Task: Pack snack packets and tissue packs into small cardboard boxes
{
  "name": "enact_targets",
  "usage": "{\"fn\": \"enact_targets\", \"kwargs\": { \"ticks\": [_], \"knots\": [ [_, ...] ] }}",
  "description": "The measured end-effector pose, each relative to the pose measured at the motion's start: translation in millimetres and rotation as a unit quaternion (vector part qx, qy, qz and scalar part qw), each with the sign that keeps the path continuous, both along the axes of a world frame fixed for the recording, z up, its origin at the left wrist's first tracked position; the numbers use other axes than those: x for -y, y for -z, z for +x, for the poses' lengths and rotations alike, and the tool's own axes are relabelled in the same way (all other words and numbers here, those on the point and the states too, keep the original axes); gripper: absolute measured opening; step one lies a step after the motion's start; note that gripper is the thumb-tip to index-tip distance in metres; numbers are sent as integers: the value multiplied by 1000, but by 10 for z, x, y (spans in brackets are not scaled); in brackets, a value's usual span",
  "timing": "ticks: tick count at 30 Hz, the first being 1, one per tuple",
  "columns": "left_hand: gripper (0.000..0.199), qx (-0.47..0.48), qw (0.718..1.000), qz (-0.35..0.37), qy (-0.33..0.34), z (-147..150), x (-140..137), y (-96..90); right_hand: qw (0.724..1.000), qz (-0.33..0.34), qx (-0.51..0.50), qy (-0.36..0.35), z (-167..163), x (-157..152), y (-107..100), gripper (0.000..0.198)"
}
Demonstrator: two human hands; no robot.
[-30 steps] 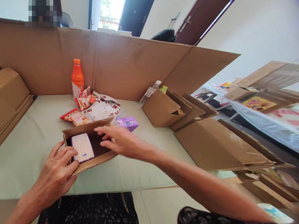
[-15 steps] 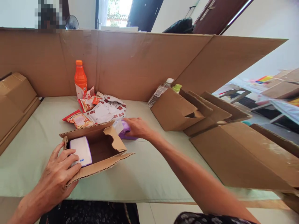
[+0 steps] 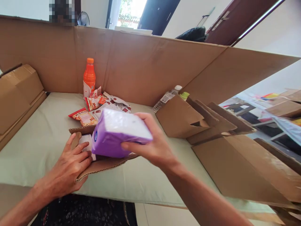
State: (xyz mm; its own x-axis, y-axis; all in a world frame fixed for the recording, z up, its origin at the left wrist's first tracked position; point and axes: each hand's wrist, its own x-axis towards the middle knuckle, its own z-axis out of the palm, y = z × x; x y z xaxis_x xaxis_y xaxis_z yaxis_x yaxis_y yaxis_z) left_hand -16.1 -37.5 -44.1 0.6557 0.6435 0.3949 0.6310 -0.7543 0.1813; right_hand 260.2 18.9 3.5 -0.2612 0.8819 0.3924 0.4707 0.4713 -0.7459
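My right hand (image 3: 155, 144) grips a purple and white tissue pack (image 3: 119, 135), tilted above the open cardboard box (image 3: 103, 166). The pack hides most of the box's inside. At the box's left end, my left hand (image 3: 74, 163) is closed around the cardboard edge, its fingertips reaching over a second, white-topped pack (image 3: 88, 142) inside. Behind the box lie a red snack bag (image 3: 83, 116), a few smaller snack bags (image 3: 94, 103) and a white-and-red packet (image 3: 119, 105), partly covered by the raised pack.
An orange drink bottle (image 3: 89, 77) stands against the tall cardboard wall (image 3: 145, 66). To the right, a clear bottle (image 3: 166, 98) and a green-capped container (image 3: 184, 95) lean behind an open carton (image 3: 178, 116). A larger carton (image 3: 235, 166) lies nearer. Another box (image 3: 21, 91) stands at left.
My right hand has lifted the purple tissue pack from behind the box and brought it left over the opening. My left hand keeps its hold on the box. The view has shifted slightly.
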Motion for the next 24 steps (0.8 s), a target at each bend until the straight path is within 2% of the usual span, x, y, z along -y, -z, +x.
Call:
{"fn": "enact_targets", "kwargs": {
  "ticks": [3, 7, 11, 15, 18, 20, 24],
  "knots": [
    [22, -17, 999, 26, -20, 5, 4, 48, 995, 0, 93, 35, -211, -26, 124, 58],
    [18, -15, 998, 47, -35, 12, 5, 121, 967, 42, 234, 93, -180, 39, 158, 57],
    [13, 6, 999, 41, -24, 19, -12, 163, 944, 75, 315, 61, -99, 178, 52, 66],
    [14, 5, 999, 47, -22, 18, -21, 149, 931, 33, 363, 28, -152, 156, -97, 49],
    [10, -7, 998, 58, -28, 26, -27, 115, 919, 4, 392, 46, -255, 89, -197, 40],
    [8, -5, 998, 60, -34, 38, -37, 97, 906, 32, 416, 73, -316, 108, -253, 36],
    [6, -14, 998, 50, -38, 54, -51, 85, 865, 153, 463, 117, -320, 273, -353, 30]
  ]
}}
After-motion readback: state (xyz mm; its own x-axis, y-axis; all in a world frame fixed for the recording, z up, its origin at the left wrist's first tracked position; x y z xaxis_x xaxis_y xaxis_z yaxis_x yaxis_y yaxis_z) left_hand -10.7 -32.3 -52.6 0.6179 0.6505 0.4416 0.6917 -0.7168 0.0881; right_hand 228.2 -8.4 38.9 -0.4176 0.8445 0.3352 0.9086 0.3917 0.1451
